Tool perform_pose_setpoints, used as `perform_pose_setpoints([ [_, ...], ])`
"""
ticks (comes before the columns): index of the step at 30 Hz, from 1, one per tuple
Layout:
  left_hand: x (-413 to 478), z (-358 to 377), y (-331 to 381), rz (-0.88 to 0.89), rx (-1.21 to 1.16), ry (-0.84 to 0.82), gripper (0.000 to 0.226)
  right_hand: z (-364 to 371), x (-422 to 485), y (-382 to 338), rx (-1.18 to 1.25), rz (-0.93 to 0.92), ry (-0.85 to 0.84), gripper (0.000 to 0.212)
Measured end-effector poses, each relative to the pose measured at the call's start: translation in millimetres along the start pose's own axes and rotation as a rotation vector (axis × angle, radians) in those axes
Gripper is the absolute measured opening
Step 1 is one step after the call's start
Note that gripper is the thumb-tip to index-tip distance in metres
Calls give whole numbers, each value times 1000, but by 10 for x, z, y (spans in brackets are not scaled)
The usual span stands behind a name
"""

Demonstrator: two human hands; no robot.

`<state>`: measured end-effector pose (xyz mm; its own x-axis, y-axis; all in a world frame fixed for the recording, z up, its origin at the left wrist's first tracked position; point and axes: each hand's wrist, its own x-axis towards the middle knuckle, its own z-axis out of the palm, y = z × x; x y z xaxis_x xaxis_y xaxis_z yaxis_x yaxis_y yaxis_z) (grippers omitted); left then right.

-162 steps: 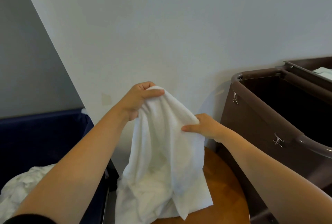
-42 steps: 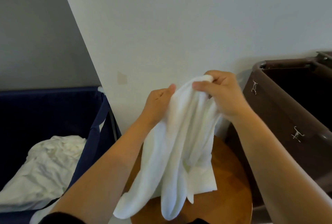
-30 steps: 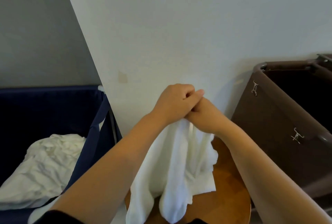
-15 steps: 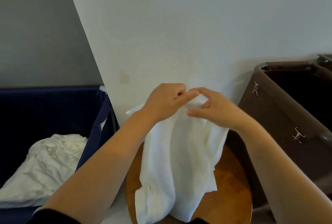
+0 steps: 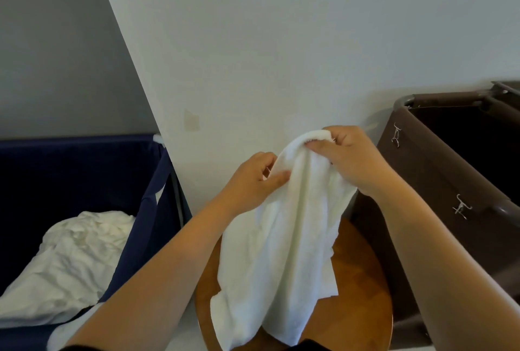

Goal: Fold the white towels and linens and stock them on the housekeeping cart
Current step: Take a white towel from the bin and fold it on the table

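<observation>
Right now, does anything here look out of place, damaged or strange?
Nothing is spilled or damaged. The white towel hangs bunched and uneven from the left hand and right hand, not yet folded. Crumpled white linen lies in the navy hamper. A small discoloured patch marks the wall.

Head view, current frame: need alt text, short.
Two bare hands hold a white towel up by its top edge, the left hand pinching it and the right hand gripping it higher, so it hangs over a round wooden table. A navy bin with crumpled white linen sits to the left, a brown cart to the right.
</observation>
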<state>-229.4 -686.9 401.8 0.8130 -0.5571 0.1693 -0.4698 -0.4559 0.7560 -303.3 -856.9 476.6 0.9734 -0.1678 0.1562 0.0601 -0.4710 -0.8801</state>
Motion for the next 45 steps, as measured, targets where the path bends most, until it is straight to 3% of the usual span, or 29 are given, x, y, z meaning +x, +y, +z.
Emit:
perform_pose_setpoints([
  [2, 4, 22, -44, -35, -14, 5, 41, 41, 8, 51, -7, 21, -6, 36],
  [7, -57, -101, -249, -185, 13, 31, 28, -102, 122, 206, 36, 117, 161, 40],
  [10, -80, -150, -242, -239, -24, 58, 29, -131, 179, 313, 49, 183, 247, 23],
  [13, -51, -129, -71, -243, -139, 130, 35, 8, 213, 397, -66, 298, 235, 13],
  [15, -19, -82, 78, -244, -199, 155, 38, 147, 192, 394, -35, 331, 216, 19],
  [18, 10, 4, 233, -244, -267, 193, 36, 342, 125, 348, 161, 344, 197, 21],
  [20, -9, 65, 288, -242, -305, 201, 29, 461, 54, 350, 468, 452, 178, 10],
  [22, -57, 134, 298, -247, -324, 183, 17, 547, -21, 384, 771, 544, 130, 12],
  [26, -191, 210, 216, -316, -405, 170, 13, 583, -141, 508, 881, 487, -22, 20],
  [28, -255, 223, 172, -341, -445, 156, 17, 584, -182, 541, 781, 415, -71, 21],
  [36, -386, 264, 82, -385, -544, 187, 14, 714, -228, 655, -65, 58, 7, 16],
  [40, -378, 228, 0, -449, -349, 241, 21, 811, -258, 687, -162, -15, -113, 8],
  [45, -446, 202, -20, -450, -432, 268, 6, 830, -257, 661, -227, -59, -152, 10],
])
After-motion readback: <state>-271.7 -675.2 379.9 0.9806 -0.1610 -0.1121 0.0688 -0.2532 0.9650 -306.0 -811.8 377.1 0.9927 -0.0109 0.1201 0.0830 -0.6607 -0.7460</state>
